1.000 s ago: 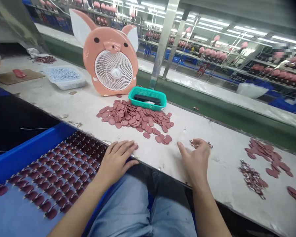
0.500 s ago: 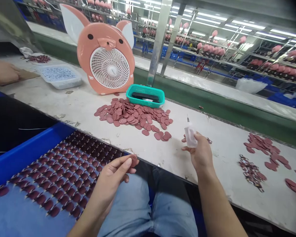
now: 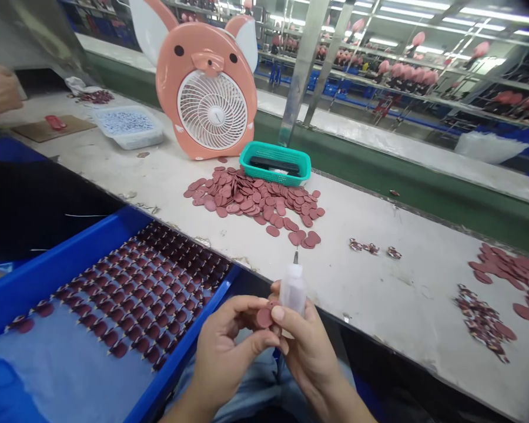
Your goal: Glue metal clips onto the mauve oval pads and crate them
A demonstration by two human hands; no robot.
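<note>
Right of the blue tray [image 3: 189,335], the left hand [image 3: 229,352] pinches a pink oval piece [image 3: 264,318] while the right hand [image 3: 308,358] wraps a needle-tip squeeze bottle [image 3: 293,289], upright, likely against drips.

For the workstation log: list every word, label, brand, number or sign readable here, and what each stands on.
Hub of the pink animal-faced fan: a small mark, too small and blurred to read.
Plastic squeeze bottle: no lettering shows.
No other text can be read.
</note>
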